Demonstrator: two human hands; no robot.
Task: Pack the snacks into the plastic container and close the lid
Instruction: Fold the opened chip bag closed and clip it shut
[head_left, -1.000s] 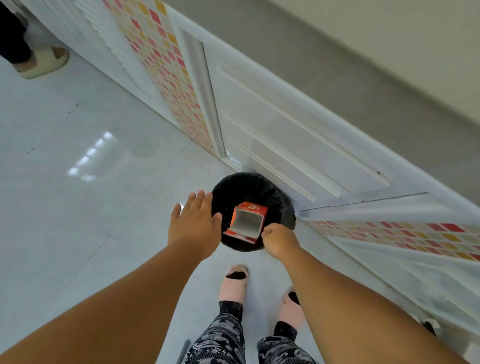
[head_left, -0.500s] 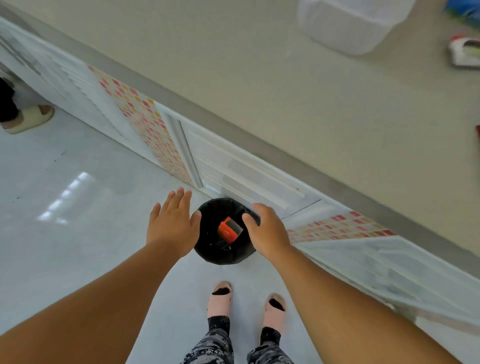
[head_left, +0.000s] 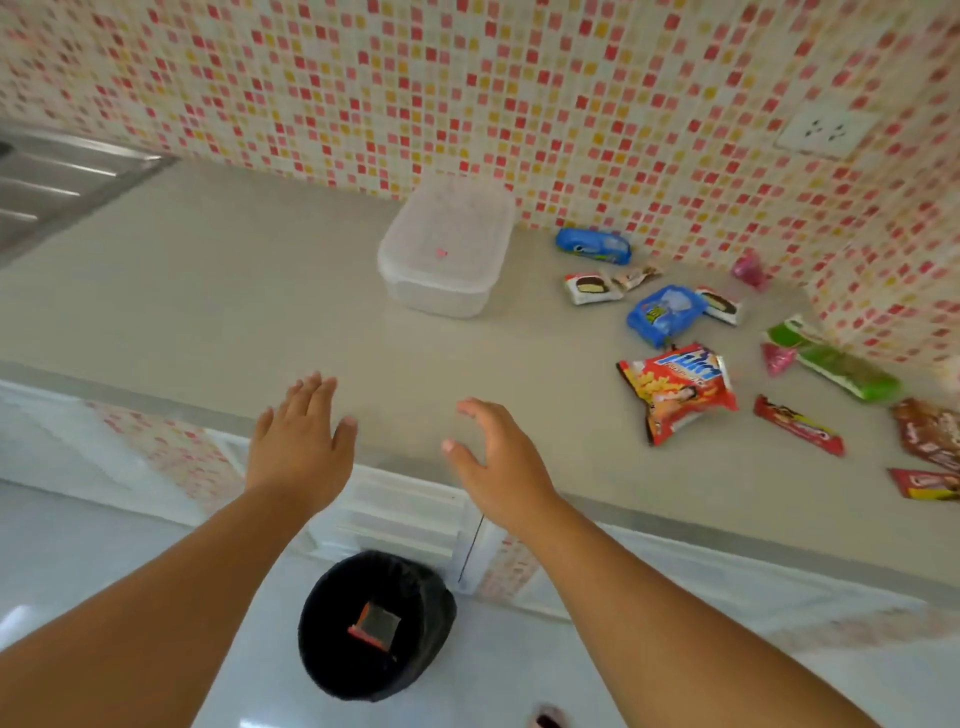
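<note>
Nearest, below both wrists: black bin (head_left: 376, 623) on the floor, a red carton (head_left: 375, 626) lying inside it.

Left hand (head_left: 298, 444) flat, fingers spread, empty, over the counter's front edge (head_left: 208, 410). Right hand (head_left: 498, 462) beside it, loosely cupped and wide, also empty. Neither touches anything.

Snacks all lie right of the right hand. Nearest is the red-orange chip bag (head_left: 678, 392): likely light, puffy, crinkly; best pinched at a sealed end, not squeezed. Beyond it and further right, a red bar (head_left: 797, 426), a green packet (head_left: 836, 361) and a blue biscuit pack (head_left: 662, 314): small film wrappers, probably slippery, contents crushable.

Farthest ahead, well apart from both hands, the clear plastic container (head_left: 447, 249) near the tiled wall (head_left: 467, 78), lid seemingly on. Likely rigid, light; lift the lid at a corner.
</note>
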